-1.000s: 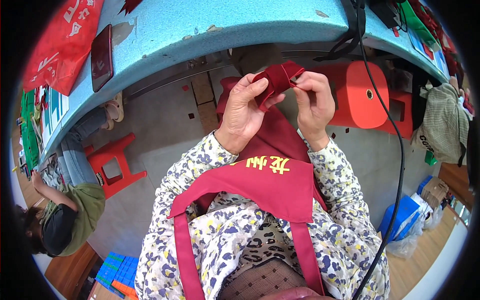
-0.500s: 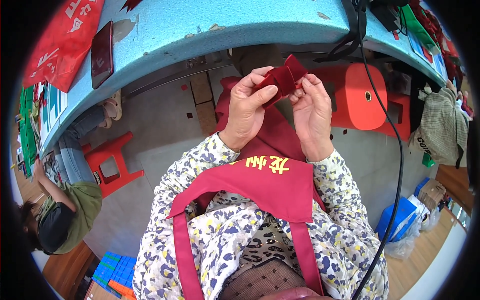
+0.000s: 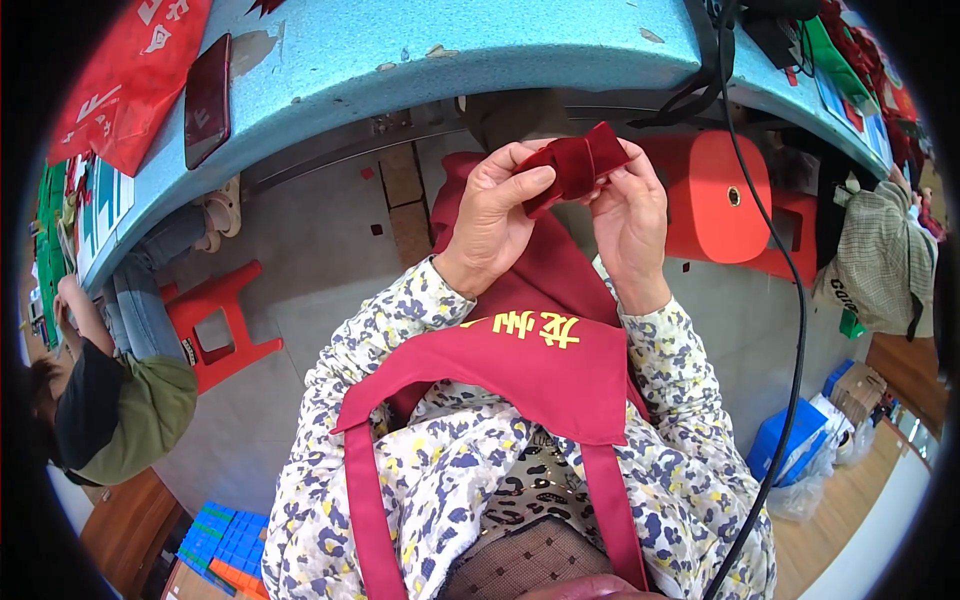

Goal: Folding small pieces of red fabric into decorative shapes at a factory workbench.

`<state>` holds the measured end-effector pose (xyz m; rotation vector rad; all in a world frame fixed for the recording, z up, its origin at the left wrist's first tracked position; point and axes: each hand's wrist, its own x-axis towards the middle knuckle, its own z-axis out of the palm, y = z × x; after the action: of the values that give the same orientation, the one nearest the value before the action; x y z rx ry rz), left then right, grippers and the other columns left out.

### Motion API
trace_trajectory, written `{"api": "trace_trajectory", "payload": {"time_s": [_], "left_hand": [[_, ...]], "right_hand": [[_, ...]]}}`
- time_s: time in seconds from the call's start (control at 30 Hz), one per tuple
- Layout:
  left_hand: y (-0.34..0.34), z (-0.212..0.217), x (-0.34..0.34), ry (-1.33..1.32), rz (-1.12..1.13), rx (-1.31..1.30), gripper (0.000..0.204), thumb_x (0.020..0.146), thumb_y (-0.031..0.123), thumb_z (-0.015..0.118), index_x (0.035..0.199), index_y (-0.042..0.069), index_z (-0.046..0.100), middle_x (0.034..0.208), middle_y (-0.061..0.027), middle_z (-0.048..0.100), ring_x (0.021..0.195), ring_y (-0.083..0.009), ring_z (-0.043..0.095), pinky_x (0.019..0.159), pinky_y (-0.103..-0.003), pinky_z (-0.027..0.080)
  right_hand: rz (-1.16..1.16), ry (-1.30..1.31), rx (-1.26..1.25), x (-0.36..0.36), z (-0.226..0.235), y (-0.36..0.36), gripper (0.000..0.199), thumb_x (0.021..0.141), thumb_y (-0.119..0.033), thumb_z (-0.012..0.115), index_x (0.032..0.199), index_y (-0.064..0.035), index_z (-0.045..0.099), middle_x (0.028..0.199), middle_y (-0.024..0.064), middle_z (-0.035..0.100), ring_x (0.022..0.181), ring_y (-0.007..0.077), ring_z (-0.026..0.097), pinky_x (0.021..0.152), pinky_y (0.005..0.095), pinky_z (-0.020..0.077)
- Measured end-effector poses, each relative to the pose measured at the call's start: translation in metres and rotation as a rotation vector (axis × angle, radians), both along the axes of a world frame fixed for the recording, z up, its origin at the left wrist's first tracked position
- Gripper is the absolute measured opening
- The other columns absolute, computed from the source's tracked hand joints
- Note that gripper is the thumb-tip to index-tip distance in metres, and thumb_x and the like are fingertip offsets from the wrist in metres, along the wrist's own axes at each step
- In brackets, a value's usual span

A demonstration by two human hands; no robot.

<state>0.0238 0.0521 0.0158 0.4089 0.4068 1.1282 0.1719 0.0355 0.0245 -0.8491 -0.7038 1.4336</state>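
Note:
A dark red velvet ribbon bow (image 3: 577, 168) is held up between my two hands, just short of the table's front edge. My left hand (image 3: 497, 207) pinches its left end between thumb and fingers. At its right end, my right hand (image 3: 632, 212) grips the ribbon with thumb and fingertips. A narrow band of the same ribbon crosses the middle of the bow. Some of my fingertips are hidden behind it. Below hangs the dark red apron (image 3: 540, 375) that I wear over a patterned top.
The blue speckled table (image 3: 480, 75) curves across the front. On its left lie a dark phone (image 3: 208, 102) and a red bag (image 3: 125, 85). Red stools (image 3: 718, 195) stand below, right and left. A black cable (image 3: 803, 300) hangs at right. Another person (image 3: 130, 400) sits at left.
My right hand has shifted slightly down and right, turning the bow flatter so its band faces up. The left hand keeps its pinch. The person at left has moved an arm.

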Motion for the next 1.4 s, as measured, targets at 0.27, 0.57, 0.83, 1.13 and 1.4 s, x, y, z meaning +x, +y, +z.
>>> {"api": "trace_trajectory", "payload": {"time_s": [0.27,0.57,0.83,1.13,1.4], "left_hand": [[0.002,-0.002,0.005,-0.021,0.001,0.025,0.011,0.081,0.003,0.058,0.092,0.007,0.058,0.111,-0.0056,0.056,0.097,-0.0143,0.055,0.083,-0.029,0.046],[0.002,0.003,0.002,-0.005,-0.033,-0.004,0.012,0.081,0.004,0.059,0.093,0.005,0.058,0.109,-0.0053,0.056,0.097,-0.0138,0.055,0.085,-0.029,0.044],[0.006,0.007,0.000,0.068,-0.041,0.037,0.009,0.079,0.002,0.059,0.088,0.002,0.058,0.105,-0.0064,0.057,0.093,-0.0124,0.054,0.085,-0.027,0.043],[0.006,0.007,-0.004,0.247,-0.014,0.214,0.005,0.075,-0.001,0.062,0.076,0.001,0.058,0.101,-0.0077,0.059,0.089,-0.0118,0.055,0.080,-0.026,0.044],[0.007,0.008,-0.020,0.571,0.122,0.621,0.010,0.070,-0.002,0.064,0.072,0.000,0.054,0.098,-0.0093,0.059,0.084,-0.0147,0.056,0.076,-0.025,0.044]], "right_hand": [[-0.004,0.066,0.058,0.001,0.006,0.002,0.030,0.085,-0.013,0.044,0.113,-0.0006,0.046,0.094,0.0042,0.056,0.081,0.0095,0.052,0.071,0.0252,0.0425],[-0.031,-0.001,0.051,0.000,-0.001,0.004,0.026,0.087,-0.008,0.042,0.111,-0.0017,0.048,0.098,0.0045,0.058,0.085,0.0100,0.055,0.073,0.0246,0.0442],[-0.039,-0.090,0.065,-0.002,-0.008,0.006,0.024,0.091,-0.013,0.043,0.112,-0.0027,0.050,0.102,0.0046,0.058,0.090,0.0109,0.057,0.076,0.0259,0.0458],[-0.066,-0.416,0.211,-0.007,-0.001,0.008,0.024,0.091,-0.013,0.045,0.111,-0.0003,0.050,0.094,0.0042,0.059,0.083,0.0084,0.056,0.070,0.0222,0.0471],[0.075,-0.545,0.197,-0.016,0.000,-0.002,0.024,0.090,-0.008,0.040,0.111,0.0009,0.048,0.096,0.0056,0.057,0.085,0.0103,0.055,0.072,0.0236,0.0455]]}}
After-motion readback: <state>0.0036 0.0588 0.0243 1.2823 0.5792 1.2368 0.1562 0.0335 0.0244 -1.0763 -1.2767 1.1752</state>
